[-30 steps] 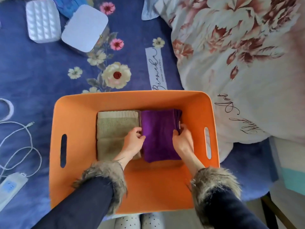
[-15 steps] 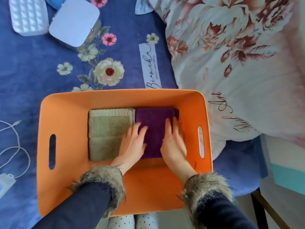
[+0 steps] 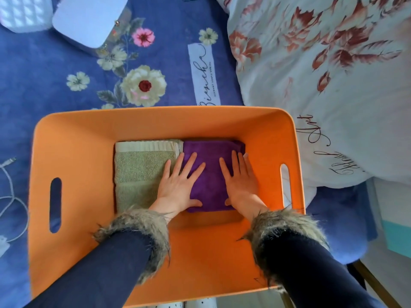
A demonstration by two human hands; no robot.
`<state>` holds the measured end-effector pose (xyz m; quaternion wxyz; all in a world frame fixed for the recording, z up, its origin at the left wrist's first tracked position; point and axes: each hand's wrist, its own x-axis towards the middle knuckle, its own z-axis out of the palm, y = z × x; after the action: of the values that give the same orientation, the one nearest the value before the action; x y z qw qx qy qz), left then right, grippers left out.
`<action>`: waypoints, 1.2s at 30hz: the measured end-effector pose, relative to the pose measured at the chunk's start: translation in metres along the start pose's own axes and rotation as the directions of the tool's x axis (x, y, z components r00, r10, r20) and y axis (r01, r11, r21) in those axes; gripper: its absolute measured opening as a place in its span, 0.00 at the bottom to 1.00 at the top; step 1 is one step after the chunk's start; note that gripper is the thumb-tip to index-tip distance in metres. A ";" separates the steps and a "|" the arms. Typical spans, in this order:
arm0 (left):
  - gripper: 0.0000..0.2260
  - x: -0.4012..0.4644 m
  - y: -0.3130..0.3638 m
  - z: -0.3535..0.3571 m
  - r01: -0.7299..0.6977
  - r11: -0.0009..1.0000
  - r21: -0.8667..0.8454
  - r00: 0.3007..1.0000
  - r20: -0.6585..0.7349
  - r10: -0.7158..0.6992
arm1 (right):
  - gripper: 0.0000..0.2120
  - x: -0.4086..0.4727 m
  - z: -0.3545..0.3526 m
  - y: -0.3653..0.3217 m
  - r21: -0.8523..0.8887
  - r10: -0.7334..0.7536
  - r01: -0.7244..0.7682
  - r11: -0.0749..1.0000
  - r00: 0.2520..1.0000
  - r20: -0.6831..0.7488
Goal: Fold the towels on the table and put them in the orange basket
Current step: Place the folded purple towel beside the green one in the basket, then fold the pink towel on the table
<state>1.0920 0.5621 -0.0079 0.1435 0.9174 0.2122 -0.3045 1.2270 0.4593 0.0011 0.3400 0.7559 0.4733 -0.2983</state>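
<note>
The orange basket (image 3: 73,152) stands on a blue flowered cloth, right below me. Inside it two folded towels lie side by side: an olive green towel (image 3: 138,172) on the left and a purple towel (image 3: 211,176) on the right. My left hand (image 3: 178,185) lies flat with fingers spread on the purple towel's left part, its outer fingers reaching the green towel's edge. My right hand (image 3: 241,181) lies flat on the purple towel's right part. Neither hand grips anything.
A white box (image 3: 89,18) and a quilted white case (image 3: 20,14) sit at the far left. A white cable (image 3: 9,196) lies left of the basket. A flowered white quilt (image 3: 322,85) bulges at the right, touching the basket's far right corner.
My hands went from gripping the purple towel's sides to lying flat and spread on top of it. The view has moved closer to the basket.
</note>
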 end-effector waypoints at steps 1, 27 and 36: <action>0.47 0.000 0.000 -0.005 -0.006 1.000 -0.009 1.000 0.019 0.006 | 0.56 -0.002 -0.002 0.001 0.019 -0.007 0.007 1.000 1.000 -0.007; 0.35 -0.200 0.092 -0.231 -0.420 0.903 -0.089 0.806 -0.495 0.326 | 0.28 -0.349 -0.059 0.062 0.783 0.673 -0.192 0.591 0.652 -0.349; 0.30 -0.250 0.188 -0.217 -0.787 0.591 0.176 0.538 -0.272 0.798 | 0.29 -0.486 0.020 0.012 0.870 0.929 -0.477 0.127 0.364 0.064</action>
<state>1.1084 0.4083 0.3406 0.2138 0.9524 -0.2101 -0.0558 1.0539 0.1901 0.3680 -0.0625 0.9933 -0.0848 -0.0470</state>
